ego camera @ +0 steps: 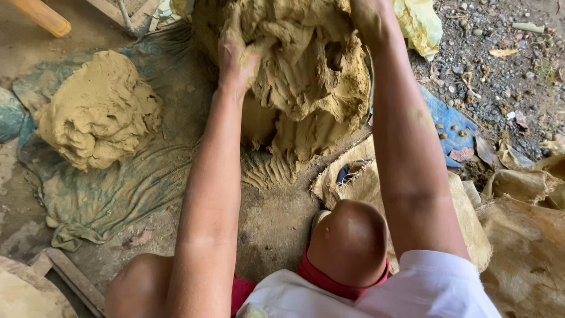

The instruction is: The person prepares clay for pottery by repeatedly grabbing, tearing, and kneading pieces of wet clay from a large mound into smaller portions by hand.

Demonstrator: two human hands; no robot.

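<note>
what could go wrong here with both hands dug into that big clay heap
The big clay mound stands tall and leans toward the person; with the left hand and right hand pulling at its top, a slab might slump onto the knee. Its right side sits near the gravel, so grit could get worked in. The smaller clay lump lies uncovered on the cloth and may dry out.

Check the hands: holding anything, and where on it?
Both hands dig into the big clay mound. Left hand has its grip pressed into the mound's left flank; right hand is sunk into the top, fingers hidden. Nothing lifted clear.
</note>
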